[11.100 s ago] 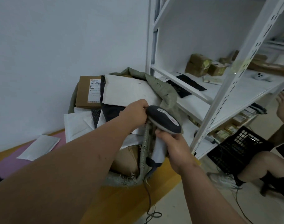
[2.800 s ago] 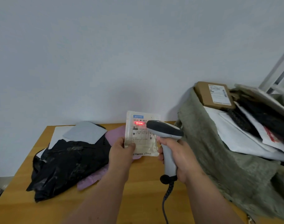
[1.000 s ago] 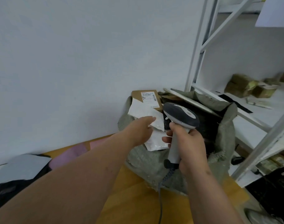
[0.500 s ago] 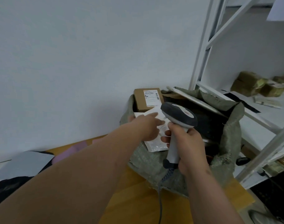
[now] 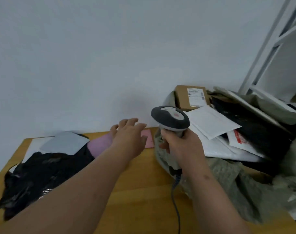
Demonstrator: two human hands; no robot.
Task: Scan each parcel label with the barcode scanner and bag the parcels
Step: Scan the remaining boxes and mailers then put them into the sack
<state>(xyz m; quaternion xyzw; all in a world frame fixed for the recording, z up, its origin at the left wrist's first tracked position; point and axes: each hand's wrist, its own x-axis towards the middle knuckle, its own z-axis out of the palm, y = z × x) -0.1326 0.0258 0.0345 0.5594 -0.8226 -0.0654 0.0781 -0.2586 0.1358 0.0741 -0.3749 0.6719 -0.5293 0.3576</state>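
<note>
- Head view: the right hand (image 5: pixel 181 146) has its grip wrapped round the handle of the barcode scanner (image 5: pixel 170 119), which stands upright with its dark grey head tipped toward the wall and its cable (image 5: pixel 176 205) trailing down over the wooden tabletop (image 5: pixel 135 191).
- The left hand (image 5: pixel 129 137) reaches out over the tabletop with its grip wide, fingers spread and nothing in it; it hangs above the near end of a pink mailer (image 5: pixel 101 146).
- The pink mailer lies flat near the wall, partly tucked under a crumpled black poly bag (image 5: pixel 39 174) at the left of the tabletop.
- A grey mailer (image 5: pixel 64 144) rests on top of the black bag, overlapping a white sheet or envelope (image 5: pixel 35 147) beneath it.
- To the right, an olive woven sack (image 5: pixel 236 188) slumps open on the tabletop, just beside the scanner.
- Parcels fill the sack: a brown cardboard box (image 5: pixel 182 98) with a white label (image 5: pixel 195 97) at the back, a white padded envelope (image 5: pixel 211 122) in front of it, more white mailers below, one with red print (image 5: pixel 238 137), and black bags (image 5: pixel 255 125) behind.
- A white metal shelving frame (image 5: pixel 268 48) rises at the far right.
</note>
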